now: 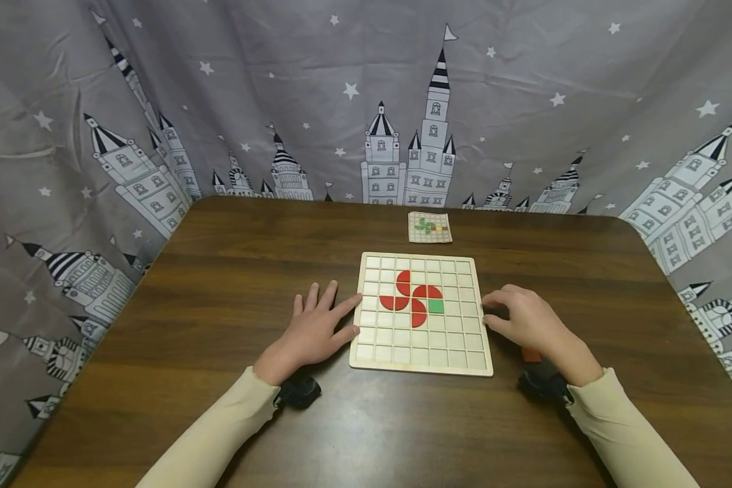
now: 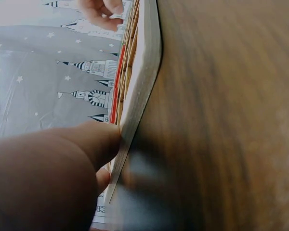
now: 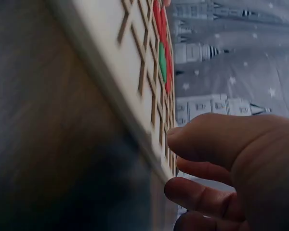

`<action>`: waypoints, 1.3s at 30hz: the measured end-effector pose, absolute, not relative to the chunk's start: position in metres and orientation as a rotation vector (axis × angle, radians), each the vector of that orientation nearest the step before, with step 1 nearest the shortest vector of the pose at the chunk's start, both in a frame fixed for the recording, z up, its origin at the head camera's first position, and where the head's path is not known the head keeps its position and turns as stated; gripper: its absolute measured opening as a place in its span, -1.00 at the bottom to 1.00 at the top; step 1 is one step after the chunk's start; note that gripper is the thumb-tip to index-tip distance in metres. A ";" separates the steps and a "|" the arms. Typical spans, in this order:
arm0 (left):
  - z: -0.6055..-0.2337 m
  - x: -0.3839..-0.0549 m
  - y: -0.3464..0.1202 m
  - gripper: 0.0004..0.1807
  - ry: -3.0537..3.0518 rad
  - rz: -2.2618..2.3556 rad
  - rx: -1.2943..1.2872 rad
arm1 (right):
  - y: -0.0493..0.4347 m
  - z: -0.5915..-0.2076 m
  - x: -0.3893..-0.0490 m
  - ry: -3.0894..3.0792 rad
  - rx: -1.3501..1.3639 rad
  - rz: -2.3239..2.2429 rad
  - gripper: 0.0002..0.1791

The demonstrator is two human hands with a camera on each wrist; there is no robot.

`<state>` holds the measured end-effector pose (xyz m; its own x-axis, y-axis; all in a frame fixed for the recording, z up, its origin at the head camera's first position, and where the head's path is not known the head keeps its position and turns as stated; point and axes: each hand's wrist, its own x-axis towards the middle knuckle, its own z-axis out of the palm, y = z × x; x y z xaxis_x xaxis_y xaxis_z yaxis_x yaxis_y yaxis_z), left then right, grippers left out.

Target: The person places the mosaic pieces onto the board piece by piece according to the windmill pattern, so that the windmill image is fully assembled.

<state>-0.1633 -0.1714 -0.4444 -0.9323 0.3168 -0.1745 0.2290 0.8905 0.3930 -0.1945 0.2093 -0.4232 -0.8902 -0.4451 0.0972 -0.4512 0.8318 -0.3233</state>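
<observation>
A light wooden grid board [image 1: 451,346] lies on the table, with several red quarter-circle pieces [image 1: 419,312] set in a pinwheel and a green square piece [image 1: 436,307] beside them. My left hand [image 1: 314,330] lies spread at the board's left side, thumb and forefinger touching its edge. At the right edge, my right hand [image 1: 527,318] has loosely bent fingers, with thumb and forefinger apart and nothing visible between them. In the right wrist view, the thumb [image 3: 202,137] is close to the board's rim. An orange-red piece [image 1: 531,354] lies partly hidden under the right wrist.
Behind the board, a small pattern card [image 1: 430,228] shows green, yellow and red shapes on a grid. The brown wooden table [image 1: 250,251] ends at a grey curtain [image 1: 317,81] printed with castles and stars.
</observation>
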 end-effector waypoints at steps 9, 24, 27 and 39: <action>-0.444 -0.164 -0.171 -0.32 2.830 0.538 0.419 | 0.239 -0.421 -0.174 -2.984 0.650 0.524 -0.72; -0.444 -0.163 -0.172 -0.32 2.826 0.548 0.429 | 0.264 -0.418 -0.152 -3.093 0.666 0.560 -0.75; -0.445 -0.163 -0.172 -0.32 2.831 0.546 0.432 | 0.265 -0.419 -0.152 -3.142 0.695 0.552 -0.71; -0.446 -0.163 -0.172 -0.33 2.840 0.542 0.429 | 0.266 -0.423 -0.160 -3.098 0.822 0.562 -0.71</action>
<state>-0.1632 -0.1723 -0.4455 -0.9336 0.3221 -0.1572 0.2415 0.8895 0.3879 -0.1600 0.2663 -0.4232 -0.8663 -0.4991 -0.0204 -0.4601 0.8132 -0.3563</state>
